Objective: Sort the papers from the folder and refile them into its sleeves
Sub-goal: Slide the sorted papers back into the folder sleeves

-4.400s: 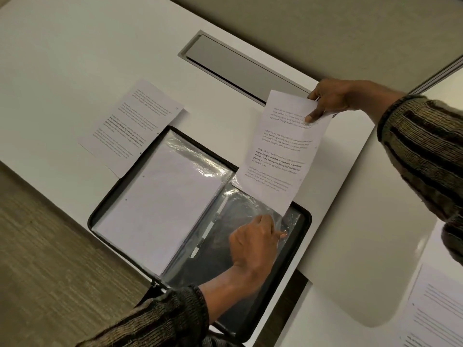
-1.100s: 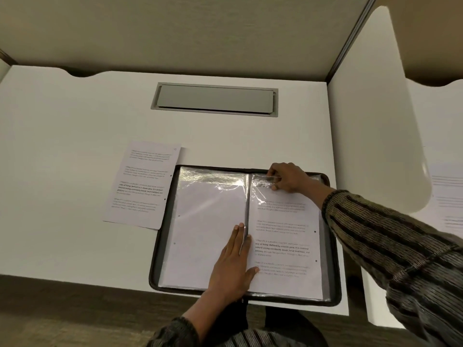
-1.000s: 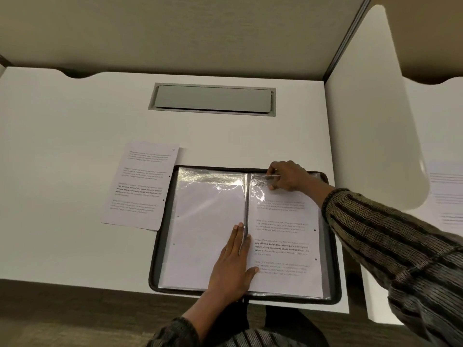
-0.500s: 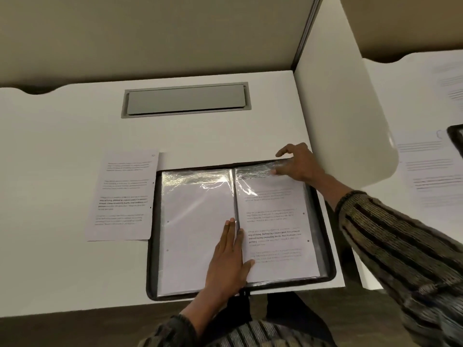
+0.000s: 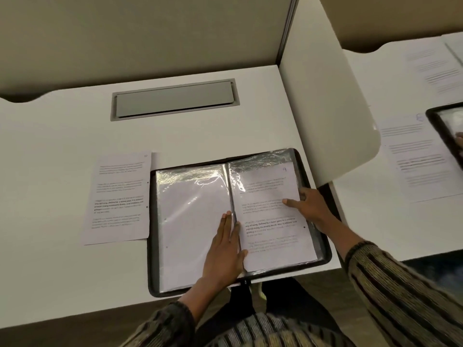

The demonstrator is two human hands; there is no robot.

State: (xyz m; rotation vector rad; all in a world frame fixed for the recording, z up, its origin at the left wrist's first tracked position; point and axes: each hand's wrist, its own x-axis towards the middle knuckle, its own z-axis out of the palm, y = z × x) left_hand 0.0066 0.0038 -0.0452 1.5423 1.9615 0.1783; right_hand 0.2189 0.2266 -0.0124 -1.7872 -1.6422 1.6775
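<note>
A black zip folder [image 5: 323,256] lies open on the white desk [image 5: 62,271]. Its left clear sleeve [image 5: 190,221] shows a blank page. In the right sleeve [image 5: 270,236] sits a printed sheet marked 9. My left hand [image 5: 225,254] rests flat along the spine with straight fingers. My right hand [image 5: 309,205] is at the right sleeve's outer edge, its thumb on top of the page and its fingers curled at the edge. A loose printed sheet [image 5: 120,196] marked 10 lies flat on the desk, touching the folder's left side.
A grey cable hatch [image 5: 172,98] is set into the desk behind the folder. A white divider panel [image 5: 325,101] stands along the right side. Beyond it, another desk holds printed sheets [image 5: 416,156] and a second black folder [image 5: 446,131].
My right hand has slid from the top edge of the right sleeve down to its outer edge. My left hand has stayed on the spine. The view has shifted to the right.
</note>
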